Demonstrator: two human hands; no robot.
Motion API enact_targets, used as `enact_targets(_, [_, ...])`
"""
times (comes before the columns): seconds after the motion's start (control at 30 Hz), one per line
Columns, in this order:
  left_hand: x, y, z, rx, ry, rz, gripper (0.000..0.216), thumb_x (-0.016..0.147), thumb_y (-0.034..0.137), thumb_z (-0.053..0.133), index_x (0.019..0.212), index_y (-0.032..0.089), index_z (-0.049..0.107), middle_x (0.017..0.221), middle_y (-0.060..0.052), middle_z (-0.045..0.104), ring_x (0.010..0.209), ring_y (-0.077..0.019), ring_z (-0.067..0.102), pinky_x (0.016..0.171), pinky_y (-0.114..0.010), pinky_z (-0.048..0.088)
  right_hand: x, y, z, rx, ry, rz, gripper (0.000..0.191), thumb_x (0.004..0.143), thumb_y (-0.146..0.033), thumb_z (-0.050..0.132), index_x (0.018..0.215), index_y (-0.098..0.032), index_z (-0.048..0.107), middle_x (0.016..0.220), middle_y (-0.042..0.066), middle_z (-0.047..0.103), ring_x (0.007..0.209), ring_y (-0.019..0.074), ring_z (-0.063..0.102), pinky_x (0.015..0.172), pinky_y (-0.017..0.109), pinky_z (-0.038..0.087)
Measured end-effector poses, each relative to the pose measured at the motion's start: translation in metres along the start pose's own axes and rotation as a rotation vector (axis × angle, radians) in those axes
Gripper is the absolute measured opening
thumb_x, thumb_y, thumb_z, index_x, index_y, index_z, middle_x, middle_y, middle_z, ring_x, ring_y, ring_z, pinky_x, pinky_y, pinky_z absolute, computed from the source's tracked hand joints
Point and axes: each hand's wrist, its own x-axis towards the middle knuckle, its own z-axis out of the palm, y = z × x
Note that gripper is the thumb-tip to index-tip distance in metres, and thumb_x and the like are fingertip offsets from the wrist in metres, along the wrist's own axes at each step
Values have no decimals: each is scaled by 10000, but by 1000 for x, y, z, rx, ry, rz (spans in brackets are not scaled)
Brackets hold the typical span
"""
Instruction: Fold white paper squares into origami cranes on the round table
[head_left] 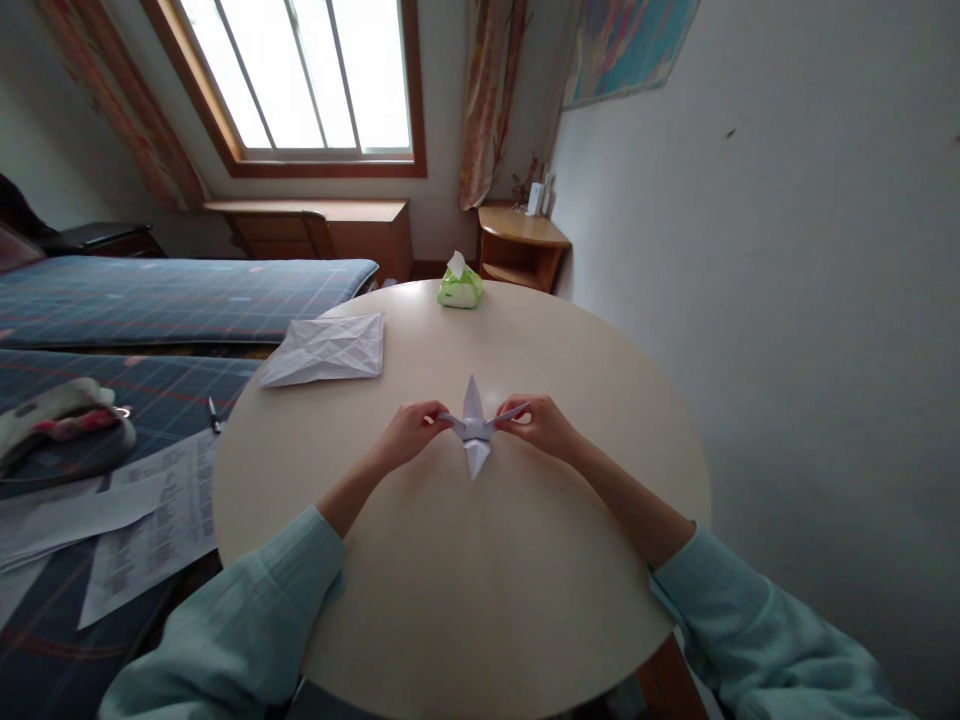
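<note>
A white folded paper figure (476, 430) with four pointed arms, like an origami crane or flower, is at the middle of the round table. My left hand (414, 430) pinches its left point between thumb and fingers. On the other side, my right hand (541, 424) pinches the right point the same way. One point of the figure aims away from me and another toward me. Whether the figure rests on the tabletop or is held just above it, I cannot tell.
The round cream table (480, 600) carries creased white paper (330, 348) at the left and a green tissue pack (460, 286) at the far edge. Left of it, a plaid-covered bed (165, 400) holds printed sheets (150, 540) and a pen (214, 414). A wall (810, 300) stands right.
</note>
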Motion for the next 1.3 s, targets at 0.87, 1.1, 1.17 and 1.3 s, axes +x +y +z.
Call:
enact_targets(0.87, [1, -5, 16, -153, 66, 81, 212, 712, 349, 579, 714, 148, 646, 752, -39, 626, 648, -115, 552, 566, -204, 435, -1, 7, 15, 25, 184, -54, 211, 700, -379, 610, 619, -186, 636, 599, 12, 644, 541, 114, 557, 541, 231, 449])
enact_targets(1.1, [1, -1, 13, -115, 55, 88, 209, 713, 345, 579, 705, 149, 652, 732, -42, 624, 636, -115, 543, 560, -206, 422, -1, 6, 16, 56, 134, -75, 199, 709, -364, 606, 642, -180, 641, 621, 17, 652, 568, 115, 576, 553, 225, 457])
enact_targets(1.17, [2, -2, 13, -127, 46, 77, 209, 708, 345, 582, 707, 148, 652, 740, -42, 628, 631, -113, 542, 553, -203, 417, -1, 7, 15, 56, 137, -72, 193, 710, -357, 606, 644, -179, 638, 621, 18, 650, 569, 116, 578, 555, 227, 464])
enact_targets(1.3, [2, -2, 12, -150, 20, 63, 200, 702, 342, 584, 703, 154, 650, 728, -29, 627, 623, -105, 534, 537, -192, 400, -1, 6, 13, 58, 119, -67, 197, 714, -361, 599, 641, -181, 631, 624, 15, 649, 576, 117, 583, 559, 230, 474])
